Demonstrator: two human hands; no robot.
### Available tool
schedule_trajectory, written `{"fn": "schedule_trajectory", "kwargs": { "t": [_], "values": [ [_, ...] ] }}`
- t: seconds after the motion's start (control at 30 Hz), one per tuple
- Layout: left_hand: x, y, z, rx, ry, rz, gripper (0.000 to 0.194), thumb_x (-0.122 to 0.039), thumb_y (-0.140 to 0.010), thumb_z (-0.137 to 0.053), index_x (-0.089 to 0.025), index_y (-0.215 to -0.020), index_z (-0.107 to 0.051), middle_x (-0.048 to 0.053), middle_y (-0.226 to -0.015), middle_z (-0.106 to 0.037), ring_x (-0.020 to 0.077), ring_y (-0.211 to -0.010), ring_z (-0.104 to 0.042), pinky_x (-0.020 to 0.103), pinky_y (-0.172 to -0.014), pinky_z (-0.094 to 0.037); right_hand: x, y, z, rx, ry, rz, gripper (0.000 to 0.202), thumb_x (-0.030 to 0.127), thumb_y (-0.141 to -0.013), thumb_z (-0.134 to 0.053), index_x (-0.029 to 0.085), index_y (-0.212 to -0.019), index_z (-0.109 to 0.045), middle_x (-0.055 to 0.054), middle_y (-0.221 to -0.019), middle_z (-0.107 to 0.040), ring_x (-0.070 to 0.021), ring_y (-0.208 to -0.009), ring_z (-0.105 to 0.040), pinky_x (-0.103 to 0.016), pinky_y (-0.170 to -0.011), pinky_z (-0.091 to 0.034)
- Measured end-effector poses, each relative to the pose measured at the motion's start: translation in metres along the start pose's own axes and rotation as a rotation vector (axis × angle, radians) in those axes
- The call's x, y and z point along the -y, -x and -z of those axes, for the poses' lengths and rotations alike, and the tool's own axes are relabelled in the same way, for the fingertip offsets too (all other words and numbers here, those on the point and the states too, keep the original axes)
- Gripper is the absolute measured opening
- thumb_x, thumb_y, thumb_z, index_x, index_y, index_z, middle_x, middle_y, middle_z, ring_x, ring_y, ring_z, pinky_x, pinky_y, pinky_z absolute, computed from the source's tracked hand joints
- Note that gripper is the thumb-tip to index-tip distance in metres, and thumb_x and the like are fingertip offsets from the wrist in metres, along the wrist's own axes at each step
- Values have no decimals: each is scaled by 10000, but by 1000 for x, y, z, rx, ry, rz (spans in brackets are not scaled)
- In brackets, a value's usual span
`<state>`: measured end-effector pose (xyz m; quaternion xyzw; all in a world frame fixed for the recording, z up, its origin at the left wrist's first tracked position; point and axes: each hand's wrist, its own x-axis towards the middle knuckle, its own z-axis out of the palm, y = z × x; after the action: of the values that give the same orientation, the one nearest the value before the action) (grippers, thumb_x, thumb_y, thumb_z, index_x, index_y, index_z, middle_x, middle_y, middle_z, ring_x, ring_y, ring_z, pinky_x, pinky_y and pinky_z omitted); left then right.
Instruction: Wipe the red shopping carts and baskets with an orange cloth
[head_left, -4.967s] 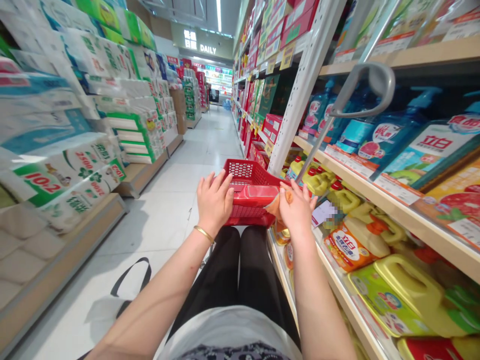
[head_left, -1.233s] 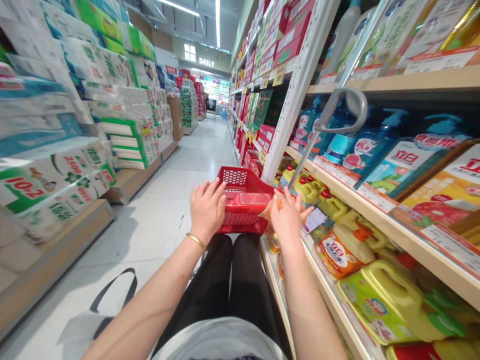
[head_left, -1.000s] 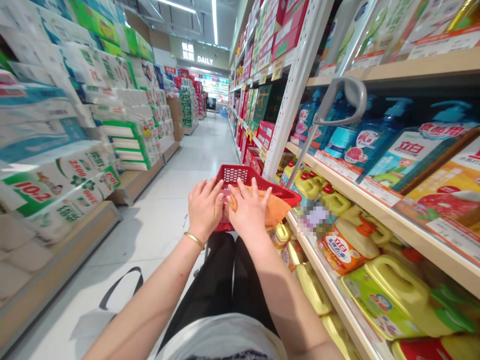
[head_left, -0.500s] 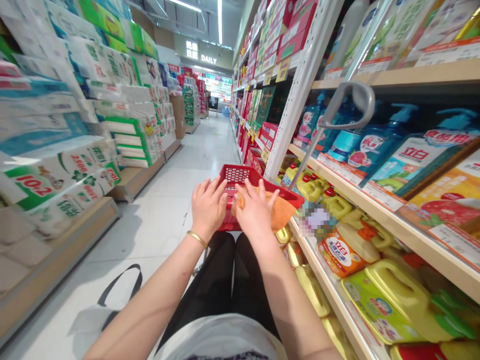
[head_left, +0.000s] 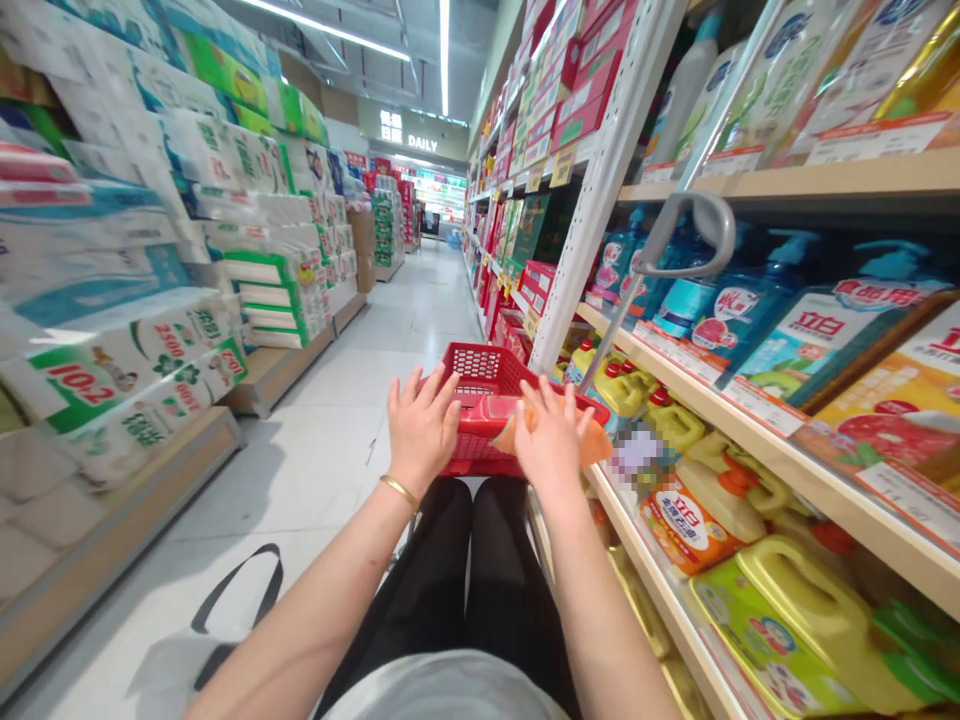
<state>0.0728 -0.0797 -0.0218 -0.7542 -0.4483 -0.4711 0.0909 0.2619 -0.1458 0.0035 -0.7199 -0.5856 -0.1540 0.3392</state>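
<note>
A red shopping basket point(head_left: 480, 358) with holes in its walls stands in front of my knees. Its grey pull handle point(head_left: 724, 235) rises on a metal rod at the right. My left hand point(head_left: 422, 428) is over the basket's left near side, fingers apart, holding nothing. Over the right side, my right hand point(head_left: 551, 432) has its fingers spread on or just above a crumpled orange piece point(head_left: 598, 440), whether cloth or wrapper I cannot tell. Part of that piece is hidden under the hand. A reddish packet-like item point(head_left: 491, 408) shows between my hands.
Shelves at right hold blue pump bottles point(head_left: 810, 300) and yellow detergent jugs point(head_left: 787, 610). Stacked tissue packs point(head_left: 150, 370) line the left side on a low platform point(head_left: 172, 480). A pale bag with a dark strap point(head_left: 240, 590) is on the floor. The tiled aisle point(head_left: 420, 300) runs ahead.
My right hand has moved right with its fingers more spread, and the orange piece has shifted right. The reddish item between my hands is now exposed. The view has tilted slightly up.
</note>
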Motion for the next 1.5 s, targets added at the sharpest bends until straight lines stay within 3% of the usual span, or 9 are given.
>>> {"fn": "schedule_trajectory", "kwargs": {
  "t": [0.1, 0.2, 0.47, 0.7, 0.77, 1.03, 1.3, 1.37, 1.5],
  "values": [
    [4, 0, 1, -3, -31, -27, 471, -400, -1068, -368, -295, -1461, -605, 48, -1574, -537, 352, -1554, -323, 674, -1267, -104, 49, 8, -6, 71, -69, 245, 443, 405, -1045, -485, 325, -1464, -605, 5, -1603, -503, -330, -1580, -240, -655, -1290, -70],
    [5, 0, 2, 7, -31, -38, 471, -389, -1068, -363, -303, -1468, -596, 52, -1584, -525, 348, -1575, -283, 681, -1269, -88, 59, 8, -6, 111, -118, 321, 439, 403, -1039, -503, 346, -1464, -598, 34, -1592, -516, -282, -1569, -281, -571, -1313, -97],
    [-1, 0, -1, 1, -13, -25, 472, -393, -1067, -372, -300, -1474, -592, 36, -1596, -511, 357, -1560, -311, 663, -1266, -148, -48, -8, 5, -27, -52, -204, 417, 420, -1071, -407, 338, -1384, -670, 5, -1582, -528, -353, -1561, -283, -755, -1235, -80],
    [6, 0, -1, 2, -19, -26, 482, -393, -1074, -343, -285, -1465, -604, 47, -1588, -521, 356, -1547, -331, 645, -1260, -175, 50, 6, -7, 57, -84, 236, 426, 387, -1036, -506, 325, -1441, -625, 11, -1594, -514, -313, -1587, -230, -633, -1297, -73],
    [7, 0, 0, 14, -16, -34, 482, -392, -1074, -345, -286, -1471, -596, 49, -1592, -516, 356, -1547, -332, 649, -1258, -176, 58, 8, -6, 86, -104, 288, 426, 396, -1035, -518, 341, -1444, -618, 26, -1594, -515, -299, -1579, -258, -599, -1306, -95],
    [-1, 0, -1, -1, 14, -16, 471, -394, -1068, -371, -270, -1453, -613, 43, -1595, -514, 342, -1533, -356, 624, -1263, -198, -42, -5, 5, -28, -27, -155, 425, 423, -1082, -410, 318, -1421, -644, 5, -1610, -491, -369, -1579, -240, -747, -1244, -52],
    [7, 1, -2, 10, -26, -26, 482, -403, -1074, -343, -281, -1454, -613, 45, -1584, -527, 336, -1527, -368, 610, -1256, -215, 54, 8, -10, 71, -90, 309, 419, 391, -1049, -501, 323, -1445, -622, 22, -1597, -511, -299, -1583, -247, -598, -1311, -71],
    [8, 1, -2, 12, -24, -32, 482, -402, -1074, -344, -283, -1461, -605, 46, -1588, -522, 335, -1528, -367, 610, -1256, -212, 46, 7, -7, 77, -100, 298, 414, 395, -1051, -498, 339, -1443, -620, 28, -1595, -512, -294, -1570, -284, -600, -1309, -85],
    [4, 1, -3, -6, -7, -34, 478, -401, -1072, -355, -279, -1460, -607, 34, -1592, -517, 338, -1524, -370, 607, -1261, -209, -22, -1, 5, 5, -50, -19, 412, 411, -1075, -428, 348, -1426, -635, 12, -1585, -523, -326, -1552, -320, -705, -1266, -83]
  ]
}}
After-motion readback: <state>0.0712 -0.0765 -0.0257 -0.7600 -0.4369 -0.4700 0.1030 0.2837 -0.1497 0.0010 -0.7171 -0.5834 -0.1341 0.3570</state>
